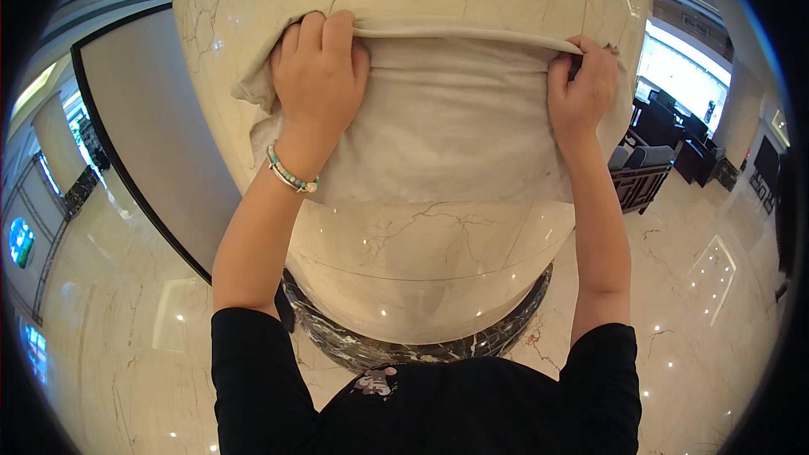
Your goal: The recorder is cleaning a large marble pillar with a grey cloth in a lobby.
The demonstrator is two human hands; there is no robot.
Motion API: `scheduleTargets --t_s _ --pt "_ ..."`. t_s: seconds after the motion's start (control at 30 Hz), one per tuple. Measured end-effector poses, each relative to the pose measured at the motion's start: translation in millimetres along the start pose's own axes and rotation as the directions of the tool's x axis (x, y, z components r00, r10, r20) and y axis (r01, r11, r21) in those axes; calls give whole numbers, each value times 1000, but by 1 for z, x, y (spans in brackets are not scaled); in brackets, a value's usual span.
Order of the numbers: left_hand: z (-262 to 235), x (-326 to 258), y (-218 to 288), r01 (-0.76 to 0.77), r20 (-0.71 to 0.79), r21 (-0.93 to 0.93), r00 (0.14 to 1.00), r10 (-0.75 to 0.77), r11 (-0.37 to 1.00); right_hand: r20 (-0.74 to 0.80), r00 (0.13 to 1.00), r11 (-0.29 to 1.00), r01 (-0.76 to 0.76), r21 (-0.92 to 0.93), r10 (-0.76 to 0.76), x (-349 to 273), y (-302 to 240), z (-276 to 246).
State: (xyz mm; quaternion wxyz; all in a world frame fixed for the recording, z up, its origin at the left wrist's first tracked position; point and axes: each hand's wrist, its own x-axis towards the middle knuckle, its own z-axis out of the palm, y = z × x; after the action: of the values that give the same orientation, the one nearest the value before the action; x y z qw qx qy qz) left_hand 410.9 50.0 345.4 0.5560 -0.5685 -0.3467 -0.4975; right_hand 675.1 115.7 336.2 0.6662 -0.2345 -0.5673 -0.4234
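A large beige cloth (447, 122) is spread flat against a round cream marble column (404, 261) in front of me. My left hand (318, 67) presses on the cloth's upper left part, fingers curled over its folded top edge; a beaded bracelet circles that wrist. My right hand (581, 88) grips the cloth's upper right corner. Both arms reach up from black short sleeves.
The column stands on a dark veined marble base (472, 345). Polished cream marble floor (699, 286) lies around it. Dark wooden chairs with grey cushions (645, 173) stand at the right. A grey panel with a black edge (160, 143) runs at the left.
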Motion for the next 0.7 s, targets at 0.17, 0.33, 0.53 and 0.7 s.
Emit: scheduleTargets --t_s 0.17,0.33,0.53,0.7 --pt "-3 18 -9 15 37 -28 999 -13 999 46 999 1000 14 25 -15 14 0 0" --pt "13 75 -18 48 -34 18 998 -47 999 82 992 988 -101 115 92 68 22 15" --pt "23 103 -25 41 -271 -51 961 -54 998 -108 984 990 -141 14 142 118 3 28" --pt "19 76 -14 -11 -257 -53 966 -3 999 -84 994 998 -62 20 64 77 23 24"
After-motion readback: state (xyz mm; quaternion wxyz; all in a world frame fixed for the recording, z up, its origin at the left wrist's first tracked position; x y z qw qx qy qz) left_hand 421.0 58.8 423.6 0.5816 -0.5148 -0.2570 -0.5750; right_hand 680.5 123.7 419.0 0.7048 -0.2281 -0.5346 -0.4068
